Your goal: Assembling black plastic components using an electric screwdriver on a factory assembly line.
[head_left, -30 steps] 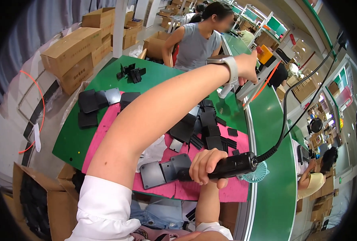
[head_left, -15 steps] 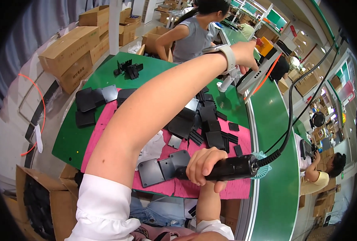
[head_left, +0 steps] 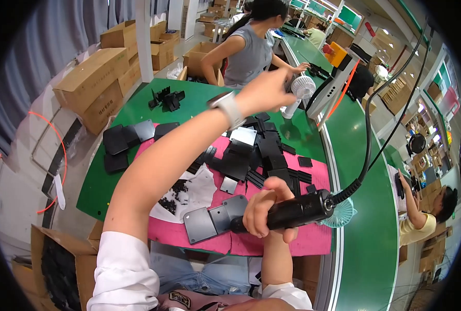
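Observation:
My right hand [head_left: 267,210] is wrapped round a black corded electric screwdriver [head_left: 305,210], its thick cable running up to the right. The tool's front end lies over a pair of joined black plastic parts [head_left: 215,220] at the mat's near edge. My left arm, with a pale watch [head_left: 229,110] on its wrist, stretches over the bench. My left hand [head_left: 267,93] is beside a small white fan [head_left: 303,88] standing on the bench; its fingertips are partly hidden, so I cannot tell whether it holds anything. Small black screws [head_left: 173,197] lie on a white sheet [head_left: 202,189].
Black plastic parts [head_left: 235,163] are heaped on the pink mat [head_left: 313,238]; more lie at the green bench's [head_left: 98,181] left side. A light-blue round fan [head_left: 339,213] is right of the screwdriver. An open carton [head_left: 67,243] stands lower left. A co-worker [head_left: 248,52] sits across.
My left hand has drawn back from near the yellow box on the post to beside the white fan. My right hand keeps the screwdriver, with a finger lifted a little. The view has shifted slightly.

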Available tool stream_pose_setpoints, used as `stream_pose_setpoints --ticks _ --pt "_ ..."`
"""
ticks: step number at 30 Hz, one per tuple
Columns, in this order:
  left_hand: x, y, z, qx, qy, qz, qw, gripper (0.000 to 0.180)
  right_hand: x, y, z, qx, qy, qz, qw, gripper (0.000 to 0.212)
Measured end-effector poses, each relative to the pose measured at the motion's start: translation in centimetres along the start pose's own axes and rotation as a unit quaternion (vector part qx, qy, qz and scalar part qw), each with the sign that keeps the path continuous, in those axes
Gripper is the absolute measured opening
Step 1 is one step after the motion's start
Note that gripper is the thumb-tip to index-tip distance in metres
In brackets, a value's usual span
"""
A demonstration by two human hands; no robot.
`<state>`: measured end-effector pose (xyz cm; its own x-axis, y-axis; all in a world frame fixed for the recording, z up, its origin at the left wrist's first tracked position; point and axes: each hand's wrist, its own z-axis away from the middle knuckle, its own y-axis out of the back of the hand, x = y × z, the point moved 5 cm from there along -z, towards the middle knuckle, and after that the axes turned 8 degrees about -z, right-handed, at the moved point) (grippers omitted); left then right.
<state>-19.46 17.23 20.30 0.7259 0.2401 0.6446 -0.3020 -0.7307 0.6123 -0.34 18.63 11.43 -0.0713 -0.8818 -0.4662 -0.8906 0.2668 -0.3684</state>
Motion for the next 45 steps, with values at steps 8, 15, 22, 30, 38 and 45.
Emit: stream_pose_setpoints --ticks 8,15,22,30,38,45 --pt "-4.3 2.3 14.1 -0.001 0.03 -0.155 0.987 0.019 0.1 -0.4 -0.3 -0.09 -0.01 -0.037 0.995 0.092" --pt "-2.3 4.7 22.0 0.051 0.091 -0.293 0.95 0.018 0.2 0.4 -0.2 -0.096 -0.029 -0.037 0.994 0.094" --pt "-5.0 3.8 27.3 -0.056 0.127 -0.402 0.905 0.025 0.4 0.4 0.1 -0.047 0.003 -0.029 0.998 0.084" --pt "-6.9 3.4 27.3 0.073 0.093 -0.287 0.951 0.015 -0.2 1.3 -1.3 -0.072 -0.023 0.005 0.997 0.073" --pt "-6.8 3.0 27.5 0.026 0.101 -0.291 0.951 0.021 -0.9 1.2 -0.8 -0.067 -0.037 0.034 0.996 0.066" --pt "-6.7 2.2 27.6 0.032 0.083 -0.276 0.957 0.018 -0.6 0.6 -0.9 -0.072 -0.043 0.03 0.996 0.059"
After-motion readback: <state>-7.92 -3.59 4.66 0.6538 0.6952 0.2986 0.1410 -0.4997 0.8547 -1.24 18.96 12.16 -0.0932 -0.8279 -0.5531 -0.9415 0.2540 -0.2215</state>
